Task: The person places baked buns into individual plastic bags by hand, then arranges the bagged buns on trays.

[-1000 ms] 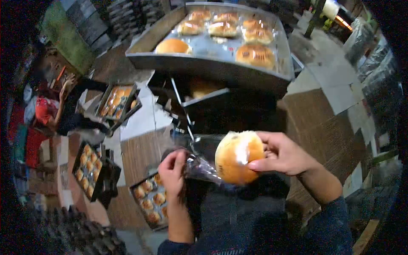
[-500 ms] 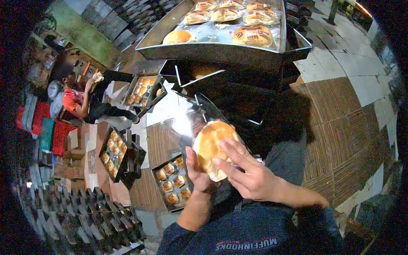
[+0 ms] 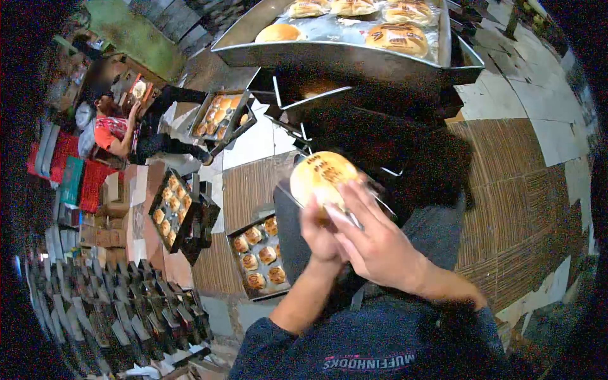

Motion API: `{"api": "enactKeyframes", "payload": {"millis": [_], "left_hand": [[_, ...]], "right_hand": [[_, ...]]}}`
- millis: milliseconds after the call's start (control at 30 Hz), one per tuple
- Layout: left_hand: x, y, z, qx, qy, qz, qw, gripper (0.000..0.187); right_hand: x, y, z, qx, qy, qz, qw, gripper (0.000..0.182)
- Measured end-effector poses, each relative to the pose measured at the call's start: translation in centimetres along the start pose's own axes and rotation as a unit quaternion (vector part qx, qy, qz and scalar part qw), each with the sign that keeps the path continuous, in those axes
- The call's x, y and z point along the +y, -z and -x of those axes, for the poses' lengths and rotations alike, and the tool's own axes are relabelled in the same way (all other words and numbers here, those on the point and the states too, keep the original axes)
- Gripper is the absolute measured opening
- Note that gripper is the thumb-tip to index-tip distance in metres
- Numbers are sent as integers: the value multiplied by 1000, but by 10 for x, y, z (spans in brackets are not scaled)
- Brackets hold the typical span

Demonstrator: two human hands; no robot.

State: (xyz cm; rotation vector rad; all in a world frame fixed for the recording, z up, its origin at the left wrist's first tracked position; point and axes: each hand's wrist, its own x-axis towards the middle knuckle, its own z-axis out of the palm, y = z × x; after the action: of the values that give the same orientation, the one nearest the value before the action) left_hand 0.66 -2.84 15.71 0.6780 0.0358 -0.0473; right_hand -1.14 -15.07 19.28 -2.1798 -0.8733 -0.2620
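Wood-patterned floor fills the right side; pale tiles farther off. Far centre: big metal tray, raised and straight ahead of the person, likely so both hands reach it without bending. Another tray edge juts out on its right, so the two look stacked askew. Contents: wrapped buns near the right wall and along the far part, plus one plain-looking bun near left, set apart from the printed ones, perhaps to keep the kinds separate.

Far left: seated co-worker in a red top, forearm raised; item by that hand too small to tell. Three lower trays of buns to the left; the near-left tray lies flat, buns in rows, probably spaced so they don't press together.

Near centre: right hand comes in from the right, fingers laid along the near-right edge of the held bun. Left hand cups its near-left edge; fingertips blurred. Grip: both hands grasping the one bun between them, low on the near side, seemingly lightly as it would squash. Bun sits in front of the torso, short of the big tray, top face tilted up. Dark print shows across it, apparently on clear film.
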Motion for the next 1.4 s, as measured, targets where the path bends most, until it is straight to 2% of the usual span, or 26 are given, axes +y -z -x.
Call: {"api": "enactKeyframes", "payload": {"millis": [67,133,200,267,333,400,433,467,500,533,600,633,667,733,800,833,867,900,933,1000,1067,1200,1267,1300,1333,1400], "left_hand": [[19,16,-11,7,-36,96,995,69],[37,29,-11,72,-42,82,993,71],[38,36,-8,28,-34,106,993,69],[27,34,-4,45,-23,100,994,66],[18,37,0,103,-30,-109,988,55],[31,38,-12,97,63,22,993,51],[39,42,-13,126,104,116,980,50],[44,77,-19,27,144,207,967,55],[54,88,-21,12,121,189,974,59],[61,95,-21,-3,100,170,980,63],[68,85,-11,133,108,136,976,70],[64,81,-7,139,109,117,977,70],[56,78,-4,141,111,97,979,70],[35,77,12,55,144,105,982,59],[17,76,31,-55,216,260,940,59],[3,72,39,61,172,63,981,60],[-8,72,45,171,119,-139,968,61],[-8,77,48,171,119,-141,968,61],[-8,86,48,155,-2,-245,957,53],[3,91,46,115,-238,-430,863,38],[23,95,43,135,-276,-577,757,16],[67,97,48,99,-461,-603,643,14],[77,117,47,45,-455,-663,593,14],[73,129,42,70,-402,-695,592,19],[67,144,35,95,-351,-723,588,25],[59,166,31,100,-328,-700,626,22]], "right_hand": [[3,-10,9,41,27,-2,999,35],[21,-13,28,-232,29,-168,958,27],[25,-16,18,-208,80,-270,937,27],[16,-12,2,-75,-10,-244,967,21],[22,-31,-8,-139,33,-244,959,14],[10,-32,-10,-93,77,-237,964,12],[5,-19,-10,-152,105,-298,937,12],[8,-15,-7,-234,172,-431,854,13],[7,-2,3,-353,27,-593,723,15],[8,10,11,-442,-125,-706,539,17],[42,7,-8,-425,-2,-504,752,19],[48,-8,-8,-280,-73,-303,908,19],[49,-37,-1,16,-89,-119,989,20],[37,-37,-15,151,-20,-54,987,21],[39,-43,-12,190,79,-90,974,20],[37,-45,-10,209,63,-127,968,16],[39,-53,-10,251,35,-149,956,11],[35,-52,-7,235,-82,-215,944,10],[31,-50,-6,216,-194,-276,916,9],[35,-63,-1,209,-214,-331,895,9],[33,-65,0,190,-238,-386,870,9],[20,-21,-33,162,7,-80,984,14],[39,-54,-22,238,52,-121,962,13],[56,-75,-23,196,10,-79,977,9],[67,-99,-24,138,-117,-199,963,5],[75,-120,-10,141,-133,-260,946,7]]}}
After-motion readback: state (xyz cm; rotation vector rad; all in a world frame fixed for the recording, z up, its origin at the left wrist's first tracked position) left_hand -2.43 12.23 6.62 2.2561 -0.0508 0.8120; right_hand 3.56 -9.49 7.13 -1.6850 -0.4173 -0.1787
